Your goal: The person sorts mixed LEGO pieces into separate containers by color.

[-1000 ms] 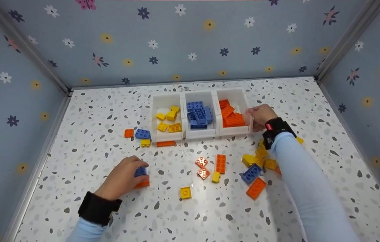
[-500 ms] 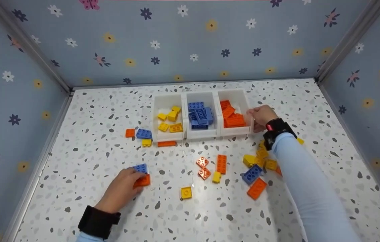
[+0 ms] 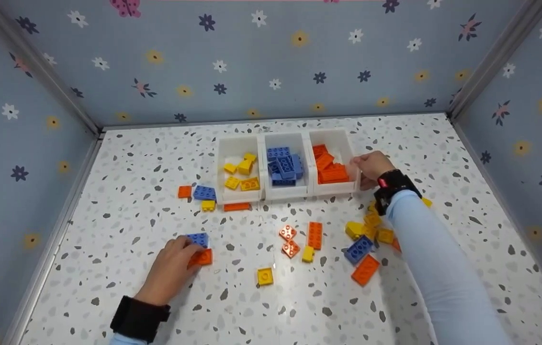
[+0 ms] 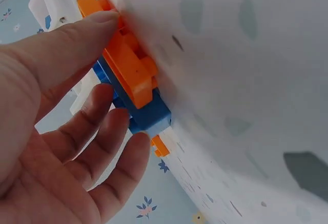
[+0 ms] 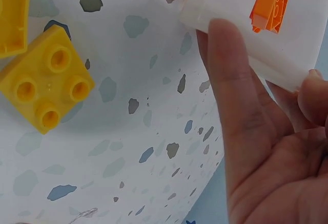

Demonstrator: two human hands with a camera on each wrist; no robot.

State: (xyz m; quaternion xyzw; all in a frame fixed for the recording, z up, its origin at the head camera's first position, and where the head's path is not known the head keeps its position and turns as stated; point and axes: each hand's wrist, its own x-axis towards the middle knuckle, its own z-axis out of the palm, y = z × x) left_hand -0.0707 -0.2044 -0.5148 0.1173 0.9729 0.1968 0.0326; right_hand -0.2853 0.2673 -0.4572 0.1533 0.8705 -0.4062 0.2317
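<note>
My left hand [image 3: 169, 268] is over an orange brick [image 3: 204, 257] at the left front. In the left wrist view its thumb lies on this orange brick [image 4: 128, 62], and the index finger is partly hidden behind it. The other fingers curve loosely beside a blue brick [image 4: 148, 111], which lies against the orange one. My right hand [image 3: 371, 167] pinches the right wall of the white three-part bin [image 3: 286, 191] between thumb and fingers. That bin holds yellow bricks [image 3: 245, 166] on the left, blue bricks [image 3: 285, 165] in the middle and orange bricks [image 3: 332, 173] on the right.
Near the bin's left front corner lie a small orange brick [image 3: 185, 191], a blue brick [image 3: 204, 192] and a yellow brick [image 3: 208, 205]. A yellow brick [image 3: 265, 276] lies at the front middle. Loose yellow bricks [image 3: 355, 230] spread by the right forearm. Flowered panels [image 3: 271, 62] enclose the table.
The left hand has shifted slightly toward the front, from over the blue brick onto the orange brick, uncovering the blue one. The right hand has stayed on the bin wall.
</note>
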